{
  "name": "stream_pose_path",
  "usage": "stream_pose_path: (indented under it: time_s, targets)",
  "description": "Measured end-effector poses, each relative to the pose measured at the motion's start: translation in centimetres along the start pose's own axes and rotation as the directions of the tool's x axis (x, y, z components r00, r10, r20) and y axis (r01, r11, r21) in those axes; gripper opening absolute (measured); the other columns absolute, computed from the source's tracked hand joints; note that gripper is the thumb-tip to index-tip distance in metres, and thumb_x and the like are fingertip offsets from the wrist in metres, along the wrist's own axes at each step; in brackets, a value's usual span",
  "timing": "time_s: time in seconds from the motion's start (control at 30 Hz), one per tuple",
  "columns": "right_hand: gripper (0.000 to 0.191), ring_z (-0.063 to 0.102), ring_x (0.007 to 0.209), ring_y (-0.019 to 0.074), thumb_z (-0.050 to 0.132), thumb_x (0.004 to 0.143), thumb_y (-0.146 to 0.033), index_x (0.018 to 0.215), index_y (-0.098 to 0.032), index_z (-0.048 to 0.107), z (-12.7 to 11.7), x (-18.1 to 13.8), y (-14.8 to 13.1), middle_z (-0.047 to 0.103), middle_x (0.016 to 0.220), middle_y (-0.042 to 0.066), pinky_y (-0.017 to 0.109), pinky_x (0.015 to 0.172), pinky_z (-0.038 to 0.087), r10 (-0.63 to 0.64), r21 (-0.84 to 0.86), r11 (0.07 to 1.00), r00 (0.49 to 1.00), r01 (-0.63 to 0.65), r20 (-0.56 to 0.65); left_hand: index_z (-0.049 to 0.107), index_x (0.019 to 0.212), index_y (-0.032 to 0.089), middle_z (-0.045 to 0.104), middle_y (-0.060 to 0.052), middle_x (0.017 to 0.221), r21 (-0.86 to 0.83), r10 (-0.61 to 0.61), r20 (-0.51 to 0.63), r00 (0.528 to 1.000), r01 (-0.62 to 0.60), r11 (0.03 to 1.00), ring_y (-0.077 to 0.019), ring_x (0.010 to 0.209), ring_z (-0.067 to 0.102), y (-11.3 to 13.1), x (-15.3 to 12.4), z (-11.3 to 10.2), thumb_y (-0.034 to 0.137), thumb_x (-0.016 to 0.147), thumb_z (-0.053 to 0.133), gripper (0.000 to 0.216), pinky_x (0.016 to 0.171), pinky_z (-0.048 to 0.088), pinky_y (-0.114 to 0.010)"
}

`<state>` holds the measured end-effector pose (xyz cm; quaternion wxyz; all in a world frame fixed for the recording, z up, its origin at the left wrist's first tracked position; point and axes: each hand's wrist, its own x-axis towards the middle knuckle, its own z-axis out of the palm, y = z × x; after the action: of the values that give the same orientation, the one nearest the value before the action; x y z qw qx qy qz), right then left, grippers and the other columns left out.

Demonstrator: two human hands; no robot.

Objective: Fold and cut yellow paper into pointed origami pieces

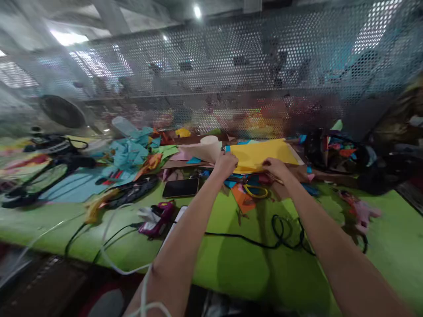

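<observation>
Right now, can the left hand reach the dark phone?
Probably yes: the dark phone lies uncovered near the left hand, though that hand is at the yellow sheet and would likely have to leave it.

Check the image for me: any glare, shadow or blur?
Head view: glare blooms around the ceiling light; head view: soft shadow darkens the near middle of the green tabletop; head view: both side edges smear, while the yellow sheet looks clearer.
</observation>
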<state>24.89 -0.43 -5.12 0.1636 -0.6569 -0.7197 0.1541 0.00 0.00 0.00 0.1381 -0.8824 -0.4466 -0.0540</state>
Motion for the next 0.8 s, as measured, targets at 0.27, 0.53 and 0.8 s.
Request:
stream_pose_path:
  time_s: [0.27, 0.53, 0.8]
  targets:
    - [0.054, 0.053, 0.128, 0.0275, 0.06, 0.086, -0.051, 0.132, -0.023, 0.055, -0.4, -1.0, -1.0, 0.056, 0.142, 0.009, 0.041, 0.104, 0.041, -0.047, -0.057, 0.997, 0.997, 0.05, 0.055, 0.071, 0.082, 0.014, 0.072, -0.014, 0.094, 0.034, -0.027, -0.034, 0.999, 0.028, 0.999, -0.0277, 0.102, 0.058, -0.6, -0.3, -2.5, 0.01, 0.084, 0.052, 0.02, 0.085, 0.033, -0.042]
    - [0.067, 0.038, 0.141, 0.0314, 0.056, 0.088, -0.057, 0.145, -0.026, 0.041, -1.0, -1.2, -1.5, 0.033, 0.159, 0.011, 0.051, 0.113, 0.032, -0.055, -0.165, 0.984, 0.994, 0.071, 0.1, 0.07, 0.09, 0.014, 0.071, -0.017, 0.101, 0.085, -0.177, -0.141, 0.974, 0.19, 0.978, -0.0317, 0.102, 0.059, -4.5, -1.5, -7.6, 0.01, 0.084, 0.045, 0.027, 0.088, 0.035, -0.045]
    - [0.053, 0.039, 0.139, 0.0325, 0.048, 0.094, -0.045, 0.142, -0.02, 0.046, -0.9, -1.6, -1.8, 0.04, 0.153, 0.017, 0.051, 0.111, 0.032, -0.035, -0.307, 0.952, 0.998, 0.018, -0.048, 0.064, 0.087, 0.019, 0.071, -0.011, 0.101, -0.097, -0.472, -0.475, 0.742, 0.489, 0.867, -0.029, 0.103, 0.061, -8.7, -3.5, -15.3, 0.018, 0.081, 0.054, 0.012, 0.085, 0.042, -0.04]
